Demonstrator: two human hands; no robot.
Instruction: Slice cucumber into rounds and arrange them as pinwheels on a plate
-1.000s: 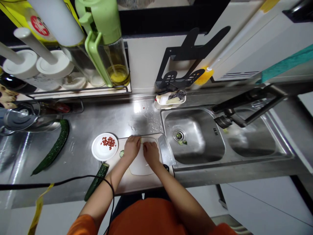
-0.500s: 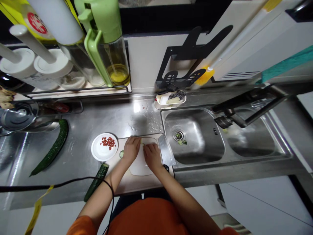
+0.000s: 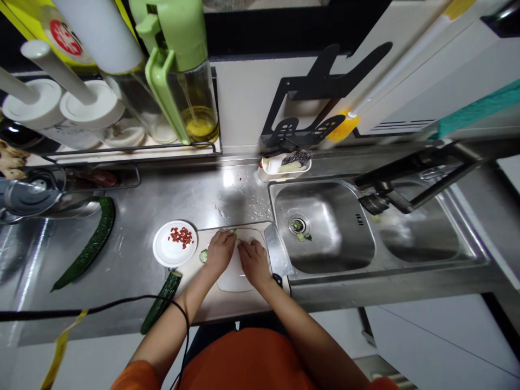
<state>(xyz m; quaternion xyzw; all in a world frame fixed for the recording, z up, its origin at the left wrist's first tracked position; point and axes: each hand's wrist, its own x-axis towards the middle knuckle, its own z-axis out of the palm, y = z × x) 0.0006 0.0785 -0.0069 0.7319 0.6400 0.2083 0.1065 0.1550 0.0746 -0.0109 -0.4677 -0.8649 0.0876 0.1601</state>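
- Cucumber piece, small and pale green, sits at the fingertips above the cutting board, toward its far edge.
- The left hand is curled nearly closed, seemingly pinching that piece between thumb and fingers.
- The right hand has its fingers bent and their tips near the left's; whether it grips anything, I cannot tell.
- The step in hand looks like fine two-handed fingertip work; the next move seems to call for a light, steady pinch, clear of the cleaver along the board's right side.
- Left of the hands, a cucumber stub lies on the board, and a cut cucumber length lies at the board's left side.
- The white plate beside the board holds small red berries, apparently goji.
- The near sink basin has green scraps in and beside its drain.
- Behind, a white caddy holds a sponge and a dark scourer.
- On the rack, a green-topped oil bottle contains a little yellow oil.
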